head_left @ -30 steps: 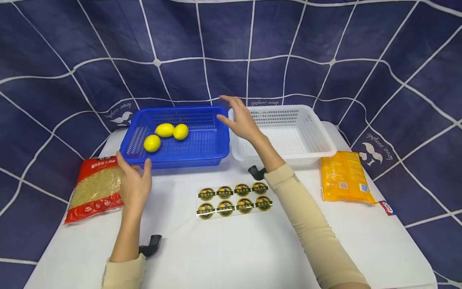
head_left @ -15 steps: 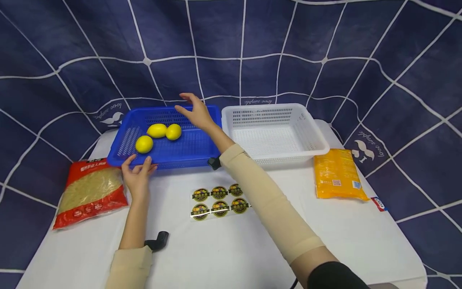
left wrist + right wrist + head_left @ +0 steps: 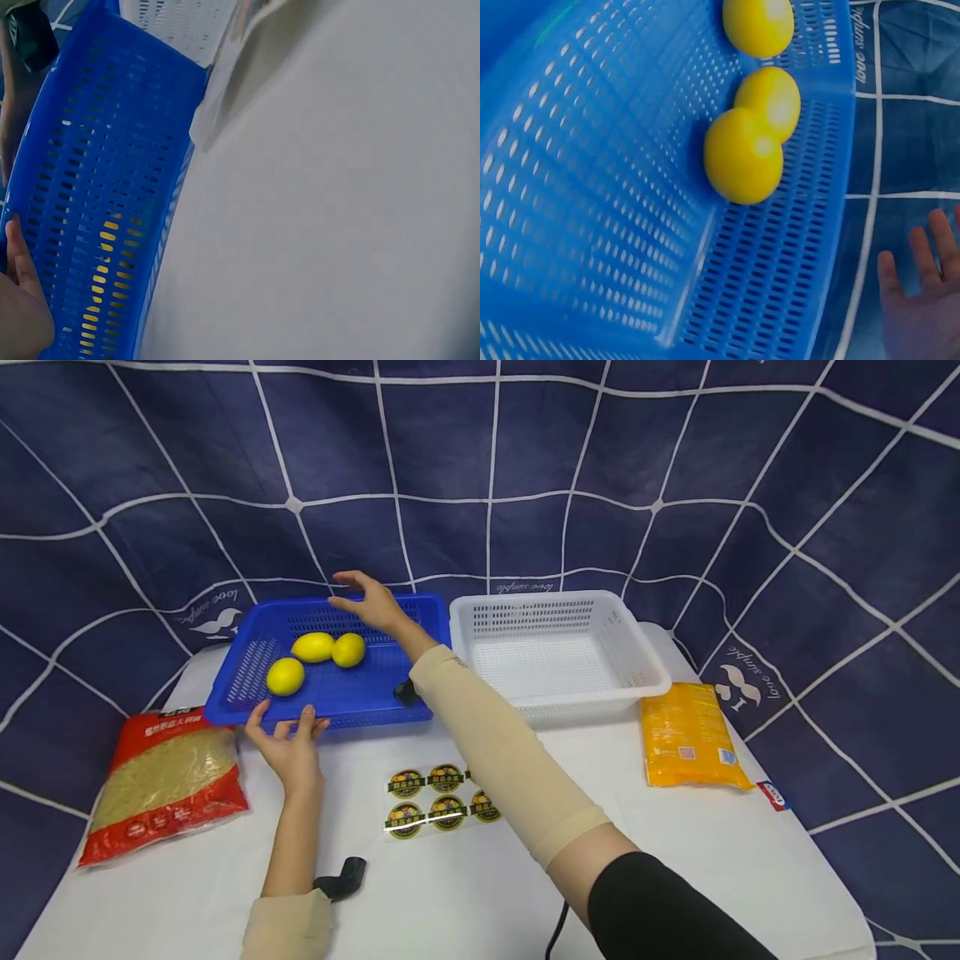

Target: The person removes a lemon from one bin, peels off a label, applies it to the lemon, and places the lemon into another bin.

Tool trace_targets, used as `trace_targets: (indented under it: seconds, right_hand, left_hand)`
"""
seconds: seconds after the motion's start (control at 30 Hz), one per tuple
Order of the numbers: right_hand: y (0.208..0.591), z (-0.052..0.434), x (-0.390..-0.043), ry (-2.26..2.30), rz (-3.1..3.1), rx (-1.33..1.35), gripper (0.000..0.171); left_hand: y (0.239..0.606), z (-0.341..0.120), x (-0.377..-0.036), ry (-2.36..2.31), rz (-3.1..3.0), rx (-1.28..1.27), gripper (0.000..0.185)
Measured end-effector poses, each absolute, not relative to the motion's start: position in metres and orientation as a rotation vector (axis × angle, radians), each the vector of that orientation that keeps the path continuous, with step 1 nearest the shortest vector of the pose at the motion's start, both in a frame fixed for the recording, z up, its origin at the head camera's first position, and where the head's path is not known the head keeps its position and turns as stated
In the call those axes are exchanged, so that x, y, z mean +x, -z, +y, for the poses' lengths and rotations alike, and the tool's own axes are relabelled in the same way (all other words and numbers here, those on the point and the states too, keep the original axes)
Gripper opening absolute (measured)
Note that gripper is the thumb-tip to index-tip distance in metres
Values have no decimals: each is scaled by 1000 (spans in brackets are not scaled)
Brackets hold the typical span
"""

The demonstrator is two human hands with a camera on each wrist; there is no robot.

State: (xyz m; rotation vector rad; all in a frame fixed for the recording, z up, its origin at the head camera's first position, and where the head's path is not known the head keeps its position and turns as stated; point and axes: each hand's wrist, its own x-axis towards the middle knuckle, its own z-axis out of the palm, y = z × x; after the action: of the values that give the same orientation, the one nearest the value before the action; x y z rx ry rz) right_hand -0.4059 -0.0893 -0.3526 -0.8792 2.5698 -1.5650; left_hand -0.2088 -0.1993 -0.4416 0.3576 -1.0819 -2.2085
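perforated glossy plastic blue basket (image 3: 360,693), smooth waxy lemons (image 3: 313,647).

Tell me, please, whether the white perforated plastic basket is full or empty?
Empty: the white perforated plastic basket shows only bare mesh floor inside, nothing lying in it.

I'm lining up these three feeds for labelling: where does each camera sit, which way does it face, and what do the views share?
Head: worn on the head, looking forward and down at the white table; shows both arms, the left hand at the blue perforated plastic basket, and the right hand over it.
Left wrist: low beside the basket's outer wall, facing along the table; a bit of the left hand shows.
Right wrist: above, facing down into the basket at three yellow lemons; fingertips show.
Shared: all three see the blue basket.
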Motion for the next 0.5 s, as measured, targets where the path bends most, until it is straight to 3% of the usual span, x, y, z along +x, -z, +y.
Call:
trace_targets:
  seconds: [0.5]
  right_hand:
    - [389,-97,-424,1260,2488,-879,59]
  left_hand:
    - [445,-200,-207,2205,-1050,285,62]
